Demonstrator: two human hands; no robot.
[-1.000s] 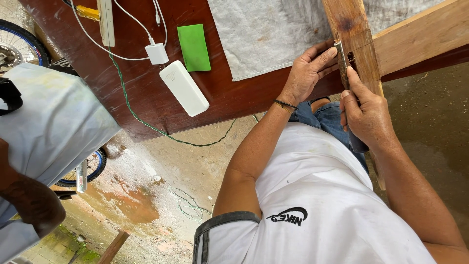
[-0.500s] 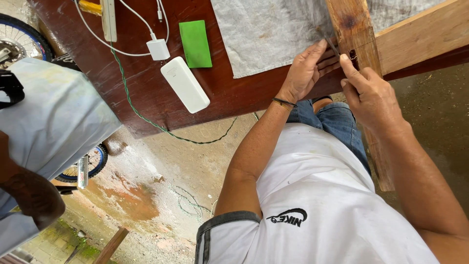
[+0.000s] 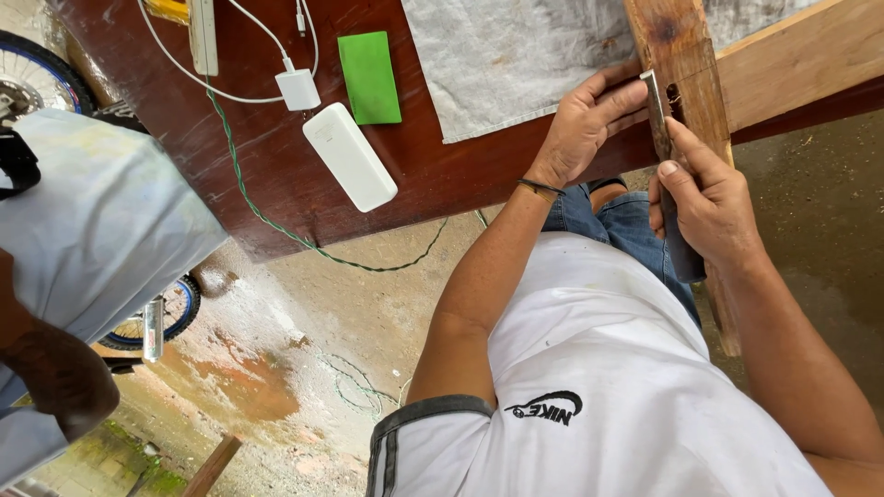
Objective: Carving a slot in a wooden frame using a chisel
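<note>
A narrow wooden strip [image 3: 689, 55] lies across a wider plank [image 3: 801, 55] at the table's edge, with a small dark hole cut in it. My left hand [image 3: 589, 124] grips the strip from the left, its fingertips against the metal blade of a chisel [image 3: 656, 101]. My right hand [image 3: 709, 198] is closed around the chisel's dark handle, thumb pointing up along the strip. The blade tip sits beside the hole.
On the dark red table [image 3: 276, 175] lie a grey cloth [image 3: 516, 55], a green flat block [image 3: 369, 64], a white power bank [image 3: 350, 156], a white charger [image 3: 296, 89] and a power strip [image 3: 203, 37]. Another person's sleeve [image 3: 92, 230] and a wheel [image 3: 37, 74] are at left, over wet concrete floor.
My left fingers have slid closer onto the chisel blade and my right thumb has stretched along the strip. The view has shifted slightly; the chisel stays at the hole.
</note>
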